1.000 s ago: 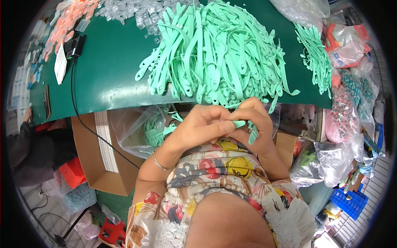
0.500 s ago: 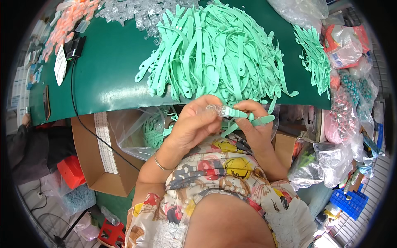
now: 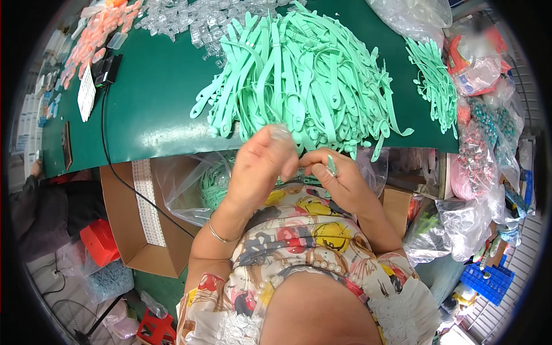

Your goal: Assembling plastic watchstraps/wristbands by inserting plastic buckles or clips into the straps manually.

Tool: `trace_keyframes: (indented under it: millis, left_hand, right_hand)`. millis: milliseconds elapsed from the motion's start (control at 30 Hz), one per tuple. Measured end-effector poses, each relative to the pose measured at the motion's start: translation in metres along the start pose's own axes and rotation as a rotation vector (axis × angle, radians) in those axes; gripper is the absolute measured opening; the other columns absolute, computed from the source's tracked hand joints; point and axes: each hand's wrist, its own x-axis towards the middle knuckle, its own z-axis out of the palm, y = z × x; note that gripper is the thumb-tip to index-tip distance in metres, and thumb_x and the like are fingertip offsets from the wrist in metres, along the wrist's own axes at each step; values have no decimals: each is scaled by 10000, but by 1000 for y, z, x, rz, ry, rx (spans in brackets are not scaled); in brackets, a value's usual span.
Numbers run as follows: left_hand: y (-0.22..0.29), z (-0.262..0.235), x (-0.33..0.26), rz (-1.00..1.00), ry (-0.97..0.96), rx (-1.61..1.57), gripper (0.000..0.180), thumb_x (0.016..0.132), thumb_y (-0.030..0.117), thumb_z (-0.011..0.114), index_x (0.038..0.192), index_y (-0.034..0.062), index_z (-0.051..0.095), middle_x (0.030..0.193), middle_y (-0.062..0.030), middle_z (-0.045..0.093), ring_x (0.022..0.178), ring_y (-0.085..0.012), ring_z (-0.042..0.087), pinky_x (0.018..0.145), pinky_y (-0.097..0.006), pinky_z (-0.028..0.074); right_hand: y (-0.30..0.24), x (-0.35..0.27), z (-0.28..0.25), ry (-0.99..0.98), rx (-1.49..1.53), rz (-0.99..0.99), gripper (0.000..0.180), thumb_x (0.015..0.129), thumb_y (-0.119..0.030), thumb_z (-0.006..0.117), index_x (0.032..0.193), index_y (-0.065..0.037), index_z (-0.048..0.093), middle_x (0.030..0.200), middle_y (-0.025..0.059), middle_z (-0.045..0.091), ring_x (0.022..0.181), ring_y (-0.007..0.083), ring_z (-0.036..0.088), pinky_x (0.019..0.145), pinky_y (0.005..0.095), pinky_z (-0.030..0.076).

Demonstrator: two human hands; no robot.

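In front of my chest, at the table's near edge, both hands are raised close together. My left hand (image 3: 265,158) is closed and somewhat blurred, with a clear plastic buckle (image 3: 280,132) showing at its upper fingers. My right hand (image 3: 340,177), just beside it, pinches a mint-green strap (image 3: 332,164); its rounded end sticks up between the fingers and the rest is mostly hidden. Right beyond my hands lies a big heap of mint-green ridged straps (image 3: 310,75) on the green table (image 3: 161,109).
Clear plastic pieces (image 3: 201,23) and orange pieces (image 3: 98,34) lie at the back left. A black cable (image 3: 104,132) hangs over the edge above a cardboard box (image 3: 123,224). More straps (image 3: 434,83) lie right. Plastic bags (image 3: 471,224) crowd the right side. Another person's sleeve (image 3: 29,195) shows far left.
My left hand has turned and risen slightly, its fingers now curled. The buckle and strap seen between both hands are now mostly hidden. My right hand has shifted slightly left and down.
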Motion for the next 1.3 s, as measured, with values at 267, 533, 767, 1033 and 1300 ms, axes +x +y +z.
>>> trace_keyframes:
  millis: [267,533,767,1033,1300]
  left_hand:
    - [-6,9,0,84,43,665,116,805,92,604,866,10,548,718,17,557,642,-32,484,560,-182,410]
    - [-8,-11,-1,224,-35,685,134,835,139,566,845,6,556,741,-7,553,706,-44,486,620,-218,419]
    - [-29,6,-10,259,-182,317,358,924,303,414,759,-10,463,621,-88,575,539,-143,592,494,-252,493]
    - [-40,-3,-7,230,-202,258,343,932,293,395,804,-11,489,677,-75,581,616,-116,582,577,-243,494]
    - [-24,-9,-13,64,-228,97,258,898,240,477,825,4,551,697,-13,545,647,-83,506,560,-242,430]
  right_hand:
    - [-9,7,8,-67,-57,-46,212,798,-75,539,991,9,512,887,150,572,814,266,577,713,324,443]
    - [2,-5,15,252,209,-2,112,818,-77,510,890,2,542,692,15,491,600,66,438,534,189,344]
    - [-8,3,15,97,608,-44,107,862,-124,456,903,-26,465,568,-18,373,448,45,319,390,165,248]
    - [-36,2,18,110,517,308,78,846,-120,488,811,-50,497,620,-13,406,495,53,350,431,178,270]
    - [-10,9,18,131,515,122,106,790,-152,524,795,-66,464,612,-21,434,472,35,376,405,166,290]
